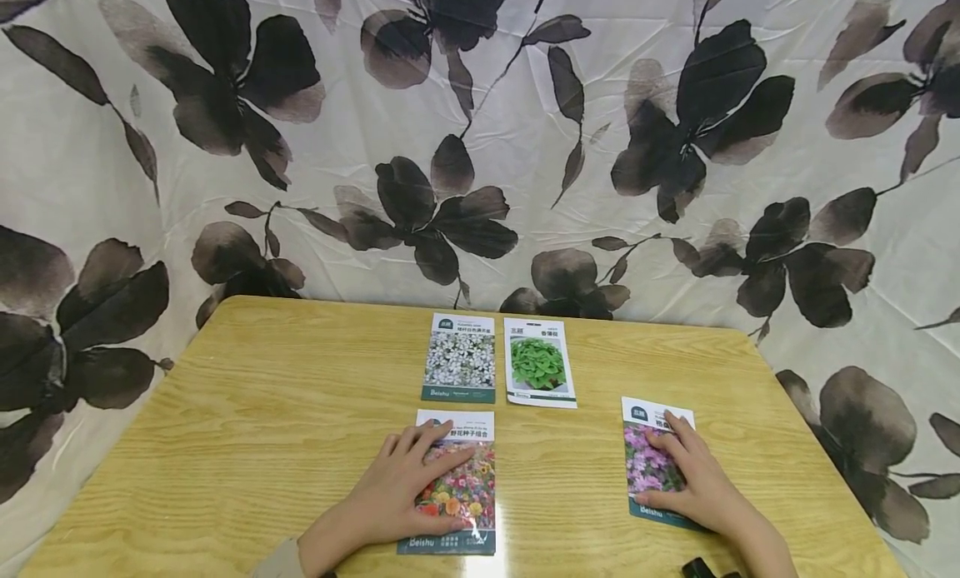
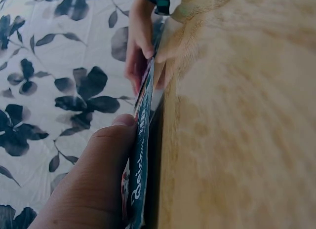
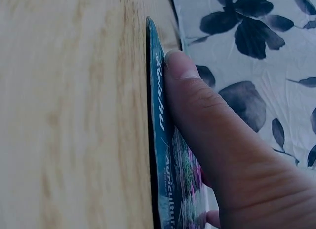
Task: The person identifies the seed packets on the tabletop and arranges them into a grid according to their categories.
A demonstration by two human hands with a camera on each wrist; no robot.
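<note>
My left hand (image 1: 408, 488) rests on a wildflower seed packet (image 1: 480, 478) at the near middle of the table, its fingers spread over the printed face. In the left wrist view the thumb (image 2: 106, 155) lies along that packet's near edge. On the right, my right hand (image 1: 701, 482) lies with spread fingers on a seed packet with pink-purple flowers (image 1: 648, 461). Its thumb (image 3: 197, 98) presses on the green lower band in the right wrist view. Behind them lie a white-flower seed packet (image 1: 460, 357) and a green-leaf seed packet (image 1: 538, 363), side by side and untouched.
The packets lie on a wooden table (image 1: 285, 411) with rounded far corners. A white cloth with dark flowers (image 1: 555, 161) hangs behind it. Near the right forearm, a small black object (image 1: 697, 568) shows at the bottom edge.
</note>
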